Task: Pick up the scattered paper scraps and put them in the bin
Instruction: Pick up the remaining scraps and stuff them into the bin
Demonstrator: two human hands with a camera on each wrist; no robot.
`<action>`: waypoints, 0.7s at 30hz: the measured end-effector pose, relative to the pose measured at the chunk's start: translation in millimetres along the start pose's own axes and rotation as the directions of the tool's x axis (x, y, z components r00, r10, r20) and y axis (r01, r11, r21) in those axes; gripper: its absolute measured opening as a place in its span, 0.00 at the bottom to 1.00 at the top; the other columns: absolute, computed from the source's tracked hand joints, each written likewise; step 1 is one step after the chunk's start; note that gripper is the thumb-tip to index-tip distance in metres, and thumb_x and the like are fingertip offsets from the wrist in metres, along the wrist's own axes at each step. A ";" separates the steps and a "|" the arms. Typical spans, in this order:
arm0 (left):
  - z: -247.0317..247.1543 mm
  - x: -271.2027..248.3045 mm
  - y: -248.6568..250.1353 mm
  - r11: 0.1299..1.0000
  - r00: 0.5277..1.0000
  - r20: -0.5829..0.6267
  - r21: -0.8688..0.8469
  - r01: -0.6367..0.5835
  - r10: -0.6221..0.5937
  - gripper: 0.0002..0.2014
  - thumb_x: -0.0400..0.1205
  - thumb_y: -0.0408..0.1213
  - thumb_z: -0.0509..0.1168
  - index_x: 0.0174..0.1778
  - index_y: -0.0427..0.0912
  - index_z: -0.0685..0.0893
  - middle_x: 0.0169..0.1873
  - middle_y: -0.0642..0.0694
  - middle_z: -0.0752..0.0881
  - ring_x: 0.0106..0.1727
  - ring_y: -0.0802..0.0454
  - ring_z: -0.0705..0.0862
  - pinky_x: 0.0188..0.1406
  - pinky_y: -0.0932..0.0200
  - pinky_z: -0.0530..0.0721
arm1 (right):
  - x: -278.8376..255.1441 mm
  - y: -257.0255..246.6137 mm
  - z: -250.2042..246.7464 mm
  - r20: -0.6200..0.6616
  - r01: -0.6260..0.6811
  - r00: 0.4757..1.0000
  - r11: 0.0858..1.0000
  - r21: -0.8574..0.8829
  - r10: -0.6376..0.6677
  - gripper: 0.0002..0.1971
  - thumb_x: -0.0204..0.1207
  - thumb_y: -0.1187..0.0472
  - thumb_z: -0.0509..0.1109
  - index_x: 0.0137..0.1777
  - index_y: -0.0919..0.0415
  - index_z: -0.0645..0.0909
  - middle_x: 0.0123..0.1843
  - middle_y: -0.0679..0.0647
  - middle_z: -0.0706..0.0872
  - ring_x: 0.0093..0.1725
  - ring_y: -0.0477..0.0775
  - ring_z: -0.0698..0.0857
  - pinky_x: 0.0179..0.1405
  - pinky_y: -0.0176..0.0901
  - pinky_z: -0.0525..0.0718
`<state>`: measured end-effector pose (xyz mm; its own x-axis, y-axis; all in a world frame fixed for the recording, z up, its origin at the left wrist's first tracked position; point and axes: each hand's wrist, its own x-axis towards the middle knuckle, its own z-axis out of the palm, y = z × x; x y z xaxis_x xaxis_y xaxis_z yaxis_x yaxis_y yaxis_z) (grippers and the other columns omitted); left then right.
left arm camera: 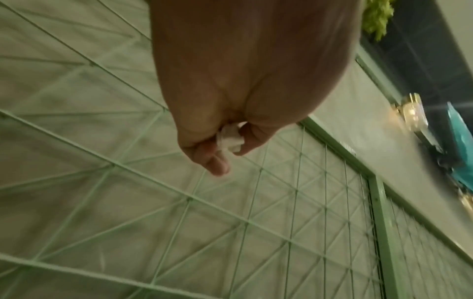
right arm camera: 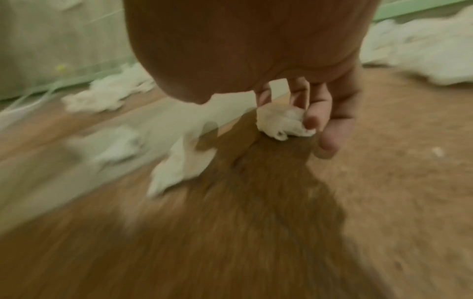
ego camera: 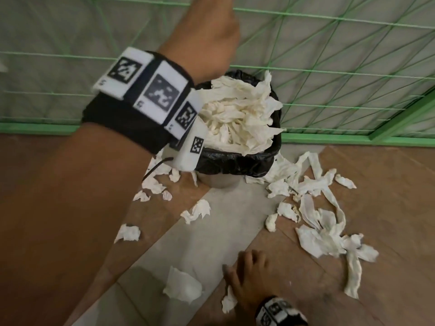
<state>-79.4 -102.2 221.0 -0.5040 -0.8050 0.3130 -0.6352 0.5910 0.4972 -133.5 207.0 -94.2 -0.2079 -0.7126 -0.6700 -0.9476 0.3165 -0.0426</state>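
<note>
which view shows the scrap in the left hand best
The left wrist view: the small white scrap sits plainly pinched in the left hand. The head view shows only the back of that hand raised above the bin, hiding the scrap. The right wrist view does not show it.

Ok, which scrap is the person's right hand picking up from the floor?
Start at the black-lined bin stuffed with paper, then come straight down toward the camera to the right hand. The scrap is the small crumpled one at its fingers, on the brown floor's edge; the bigger flat piece lies left, untouched.
</note>
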 end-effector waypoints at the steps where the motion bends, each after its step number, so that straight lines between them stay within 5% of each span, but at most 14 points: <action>1: 10.1 5.7 -0.7 0.998 1.000 0.017 -0.056 -0.024 0.025 0.12 0.79 0.23 0.51 0.46 0.48 0.68 0.44 0.47 0.71 0.44 0.52 0.73 0.48 0.61 0.71 | -7.9 -7.8 -0.1 0.046 -0.047 0.998 0.989 0.138 0.041 0.30 0.67 0.24 0.51 0.58 0.41 0.79 0.58 0.53 0.80 0.50 0.58 0.80 0.43 0.52 0.77; 4: 37.6 15.1 -7.8 0.994 0.984 0.160 -0.084 -0.068 0.081 0.26 0.73 0.19 0.51 0.67 0.40 0.63 0.60 0.42 0.71 0.61 0.42 0.75 0.65 0.38 0.76 | -13.3 -17.2 29.1 0.065 -0.005 0.998 0.968 0.251 -0.011 0.26 0.54 0.30 0.68 0.46 0.45 0.84 0.50 0.56 0.85 0.36 0.60 0.86 0.25 0.45 0.77; 7: 57.1 19.0 -12.9 1.000 0.939 0.344 0.008 -0.006 0.003 0.29 0.82 0.28 0.57 0.77 0.46 0.56 0.76 0.44 0.67 0.73 0.40 0.71 0.75 0.28 0.62 | -4.8 -15.1 51.3 -0.051 0.042 0.998 0.991 0.128 -0.036 0.15 0.59 0.42 0.68 0.44 0.47 0.82 0.48 0.55 0.87 0.33 0.59 0.87 0.22 0.42 0.75; 10: 64.8 19.5 -13.2 0.999 0.911 0.411 0.040 0.003 -0.020 0.31 0.86 0.43 0.55 0.83 0.55 0.48 0.84 0.49 0.53 0.85 0.43 0.52 0.76 0.23 0.45 | 7.3 -1.0 63.1 -0.198 0.050 0.979 0.998 -0.029 -0.054 0.06 0.64 0.57 0.60 0.38 0.48 0.77 0.45 0.52 0.89 0.26 0.57 0.83 0.20 0.41 0.75; 12: 61.1 18.0 -16.7 0.995 0.969 0.246 -0.096 -0.004 0.028 0.27 0.86 0.46 0.55 0.82 0.54 0.57 0.82 0.48 0.60 0.83 0.45 0.58 0.78 0.26 0.52 | 18.8 7.1 59.9 -0.238 0.071 0.970 0.996 0.055 -0.056 0.05 0.63 0.58 0.65 0.39 0.48 0.76 0.44 0.50 0.90 0.23 0.55 0.82 0.18 0.41 0.77; 13: 58.1 14.1 -19.6 0.976 0.998 0.054 -0.217 -0.011 0.024 0.23 0.84 0.44 0.56 0.77 0.49 0.67 0.77 0.45 0.70 0.77 0.48 0.68 0.77 0.32 0.64 | 17.5 9.3 54.7 -0.137 0.099 0.987 0.984 0.149 -0.079 0.08 0.62 0.56 0.67 0.43 0.47 0.78 0.46 0.51 0.90 0.24 0.55 0.83 0.19 0.42 0.80; 14: 54.8 5.4 -23.1 0.943 0.978 -0.207 -0.330 -0.048 -0.023 0.16 0.83 0.41 0.57 0.66 0.45 0.75 0.65 0.44 0.80 0.66 0.52 0.77 0.68 0.42 0.76 | 9.3 7.0 39.0 -0.009 0.108 0.994 0.976 0.190 -0.109 0.13 0.64 0.54 0.67 0.50 0.47 0.79 0.52 0.54 0.89 0.31 0.56 0.87 0.26 0.46 0.85; 16: 51.6 -27.5 -35.7 0.869 0.745 -0.635 -0.468 -0.159 -0.205 0.05 0.83 0.32 0.58 0.46 0.46 0.75 0.39 0.48 0.81 0.41 0.62 0.79 0.42 0.58 0.81 | 0.0 11.4 -21.2 -0.143 0.105 0.987 0.975 0.194 -0.078 0.22 0.74 0.51 0.59 0.68 0.54 0.74 0.65 0.59 0.81 0.55 0.60 0.86 0.53 0.51 0.85; 17: 56.4 -52.9 -45.7 0.852 0.638 -0.710 -0.500 -0.159 -0.298 0.10 0.84 0.29 0.57 0.41 0.49 0.72 0.32 0.54 0.75 0.33 0.67 0.74 0.34 0.66 0.75 | 3.6 14.6 -49.2 -0.311 0.119 0.949 0.976 0.183 -0.058 0.19 0.77 0.53 0.57 0.67 0.56 0.72 0.64 0.59 0.79 0.59 0.61 0.82 0.57 0.50 0.82; 18: 66.0 -83.2 -56.4 0.847 0.614 -0.706 -0.519 -0.113 -0.352 0.12 0.84 0.28 0.57 0.39 0.51 0.70 0.29 0.57 0.71 0.29 0.67 0.71 0.31 0.70 0.70 | 7.6 18.3 -78.1 -0.493 0.153 0.870 0.941 0.301 0.016 0.11 0.79 0.57 0.57 0.59 0.56 0.72 0.57 0.58 0.78 0.54 0.60 0.80 0.52 0.47 0.79; 19: 81.6 -116.3 -69.1 0.861 0.650 -0.665 -0.508 -0.031 -0.369 0.12 0.84 0.29 0.57 0.39 0.51 0.70 0.27 0.57 0.69 0.27 0.65 0.69 0.29 0.70 0.68 | 13.7 25.0 -105.2 -0.606 0.205 0.788 0.880 0.429 0.112 0.04 0.79 0.60 0.56 0.51 0.54 0.69 0.50 0.58 0.76 0.48 0.58 0.77 0.47 0.46 0.77; 21: 116.2 -182.1 -90.5 0.929 0.849 -0.427 -0.323 0.178 -0.311 0.04 0.81 0.36 0.57 0.41 0.47 0.75 0.30 0.54 0.74 0.31 0.57 0.74 0.32 0.60 0.74 | 32.4 39.9 -155.7 -0.730 0.284 0.608 0.774 0.566 0.311 0.01 0.79 0.61 0.53 0.47 0.55 0.65 0.46 0.59 0.73 0.44 0.58 0.74 0.45 0.53 0.76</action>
<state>1.9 -3.1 25.0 0.0198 -0.8895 0.4565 -0.4910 0.3891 0.7794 -215.7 99.1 -2.2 -0.5985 -0.7920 0.1207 -0.6551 0.3971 -0.6427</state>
